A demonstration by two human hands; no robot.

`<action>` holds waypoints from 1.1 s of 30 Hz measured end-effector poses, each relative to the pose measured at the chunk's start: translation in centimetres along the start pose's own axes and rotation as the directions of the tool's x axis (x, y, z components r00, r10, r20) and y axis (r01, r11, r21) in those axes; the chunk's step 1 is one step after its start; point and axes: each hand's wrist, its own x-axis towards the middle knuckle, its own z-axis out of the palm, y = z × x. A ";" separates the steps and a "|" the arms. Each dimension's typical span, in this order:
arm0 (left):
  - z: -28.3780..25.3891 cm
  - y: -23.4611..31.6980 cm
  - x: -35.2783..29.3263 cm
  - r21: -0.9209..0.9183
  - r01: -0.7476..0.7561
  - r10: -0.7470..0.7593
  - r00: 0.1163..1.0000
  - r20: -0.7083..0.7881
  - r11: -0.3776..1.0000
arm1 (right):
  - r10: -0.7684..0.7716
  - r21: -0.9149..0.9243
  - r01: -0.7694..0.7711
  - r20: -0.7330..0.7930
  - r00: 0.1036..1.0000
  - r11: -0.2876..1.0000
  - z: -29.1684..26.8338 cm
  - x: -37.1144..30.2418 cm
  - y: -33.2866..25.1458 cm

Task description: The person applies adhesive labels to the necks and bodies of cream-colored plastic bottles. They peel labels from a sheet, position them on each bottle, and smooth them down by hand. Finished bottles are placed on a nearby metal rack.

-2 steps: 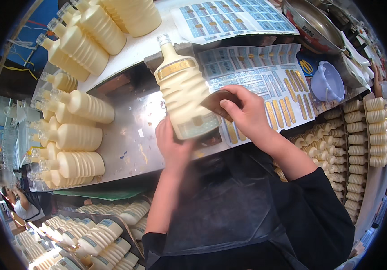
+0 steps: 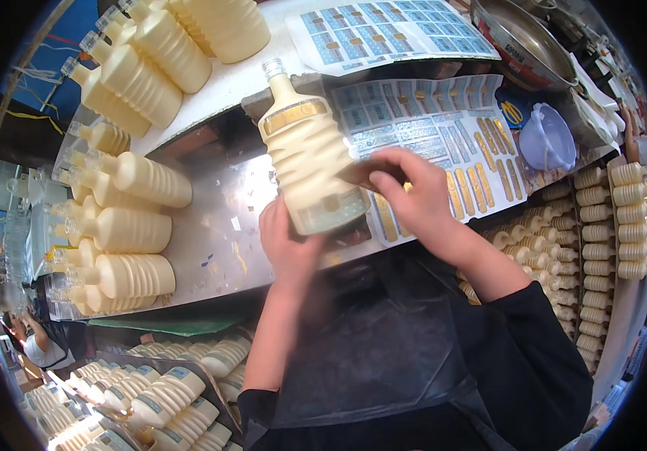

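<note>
A cream-coloured bottle (image 2: 304,158) with a rippled body and clear neck lies tilted over the bench. It carries a gold label (image 2: 294,115) near its shoulder and a pale bluish label (image 2: 329,210) near its base. My left hand (image 2: 286,233) grips its lower left side; some fingers are hidden under it. Between the thumb and fingers of my right hand (image 2: 413,192) is a thin dark brown flat piece (image 2: 361,173), like a scraper. Its edge meets the bottle's right side, just above the lower label. Sheets of gold and blue stickers (image 2: 443,143) lie beside my right hand.
More cream bottles stand on the white shelf (image 2: 286,52) and lie stacked on the metal bench (image 2: 203,225) at left. Another sticker sheet (image 2: 368,34) sits on the shelf. A lilac bucket (image 2: 547,139) and a metal basin (image 2: 522,45) are at right. Racked bottles (image 2: 173,391) fill the lower left.
The brown piece has turned to a flatter angle against the bottle, and my right hand has shifted slightly with it. My left hand and the bottle stay nearly still.
</note>
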 end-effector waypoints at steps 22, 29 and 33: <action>-0.4 4.9 2.0 0.187 -0.310 0.344 0.919 -0.190 0.932 | -0.043 -0.093 0.053 0.105 0.994 0.994 -1.3 -2.6 -4.4; 0.6 2.6 0.3 0.033 -0.173 0.176 0.977 -0.121 0.984 | 0.348 0.132 -0.372 0.176 0.921 0.919 -0.7 -1.4 1.8; 0.6 2.7 0.9 -0.044 -0.176 0.171 0.981 -0.093 0.983 | 0.417 0.039 -0.424 0.109 0.902 0.905 -0.5 -1.5 5.5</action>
